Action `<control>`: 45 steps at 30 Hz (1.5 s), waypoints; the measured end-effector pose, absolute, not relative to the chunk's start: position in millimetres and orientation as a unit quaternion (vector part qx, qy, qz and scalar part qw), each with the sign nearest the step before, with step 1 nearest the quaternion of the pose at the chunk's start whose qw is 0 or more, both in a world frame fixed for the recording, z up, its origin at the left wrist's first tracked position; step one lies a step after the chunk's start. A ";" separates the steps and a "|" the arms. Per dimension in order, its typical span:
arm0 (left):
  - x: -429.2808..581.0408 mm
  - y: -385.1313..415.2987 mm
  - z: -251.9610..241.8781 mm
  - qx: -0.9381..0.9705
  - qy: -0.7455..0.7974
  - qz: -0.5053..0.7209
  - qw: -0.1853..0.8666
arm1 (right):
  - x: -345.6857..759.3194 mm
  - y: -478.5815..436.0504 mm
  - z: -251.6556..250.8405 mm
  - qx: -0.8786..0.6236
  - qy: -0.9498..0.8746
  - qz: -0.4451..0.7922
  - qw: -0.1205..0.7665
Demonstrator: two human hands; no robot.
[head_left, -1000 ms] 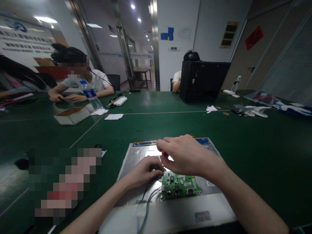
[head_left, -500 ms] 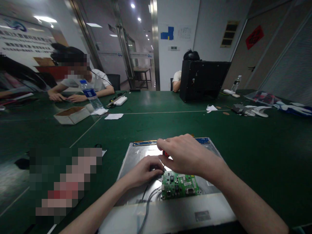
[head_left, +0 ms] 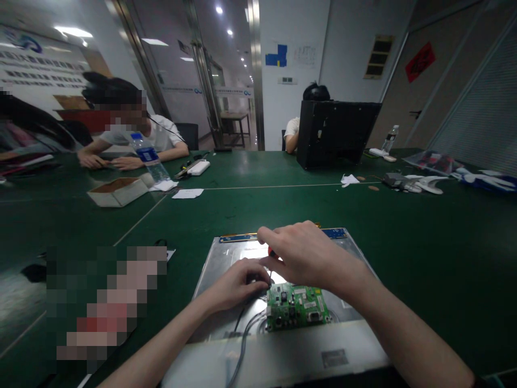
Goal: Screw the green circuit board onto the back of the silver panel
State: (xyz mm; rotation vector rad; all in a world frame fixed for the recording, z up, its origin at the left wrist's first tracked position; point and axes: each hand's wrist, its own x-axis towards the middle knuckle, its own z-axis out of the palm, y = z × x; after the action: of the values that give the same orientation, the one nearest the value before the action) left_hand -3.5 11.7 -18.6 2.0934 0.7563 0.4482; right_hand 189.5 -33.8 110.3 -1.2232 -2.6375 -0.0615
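A silver metal panel [head_left: 226, 256] lies flat on the green table in front of me. A small green circuit board [head_left: 297, 307] sits on its middle, with grey cables [head_left: 242, 337] running off it toward me. My right hand [head_left: 301, 253] is closed around a red-handled screwdriver [head_left: 271, 252] held upright over the board's left corner. My left hand [head_left: 238, 283] is curled beside it, fingertips pinched at the tool's tip next to the board; what they grip is hidden.
A water bottle [head_left: 151, 159], a shallow cardboard box [head_left: 117, 191] and paper slips lie at the back left, where a seated person rests both hands. A black monitor [head_left: 335, 134] stands behind, another person beyond it. White items and a bottle [head_left: 390, 140] lie far right.
Both hands stay at the board's corner; they have only shifted a little to the left and upward with the view. Nothing was let go.
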 end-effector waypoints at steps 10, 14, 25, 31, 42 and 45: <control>-1.7 9.6 -11.8 0.834 0.303 0.185 0.422 | 190.2 -31.7 110.9 -0.424 -0.899 -0.017 0.108; -3.6 12.8 -18.9 0.836 0.297 0.184 0.424 | 194.1 -33.1 111.2 -0.411 -0.904 -0.004 0.118; -3.0 11.7 -17.3 0.826 0.300 0.185 0.440 | 192.2 -32.1 110.9 -0.420 -0.900 -0.019 0.114; -1.1 10.3 -14.1 0.823 0.319 0.181 0.433 | 191.6 -33.5 111.6 -0.410 -0.904 -0.025 0.117; -1.9 11.9 -17.0 0.828 0.313 0.186 0.427 | 191.3 -34.4 111.6 -0.415 -0.902 -0.008 0.116; -1.1 11.0 -15.8 0.828 0.310 0.193 0.426 | 191.8 -36.8 114.4 -0.396 -0.909 0.017 0.125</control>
State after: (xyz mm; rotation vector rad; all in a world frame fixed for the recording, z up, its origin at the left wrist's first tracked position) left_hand -1.1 11.0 -15.8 2.0699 0.7752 0.4831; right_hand 191.8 -36.8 114.4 -1.1547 -2.6496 0.0500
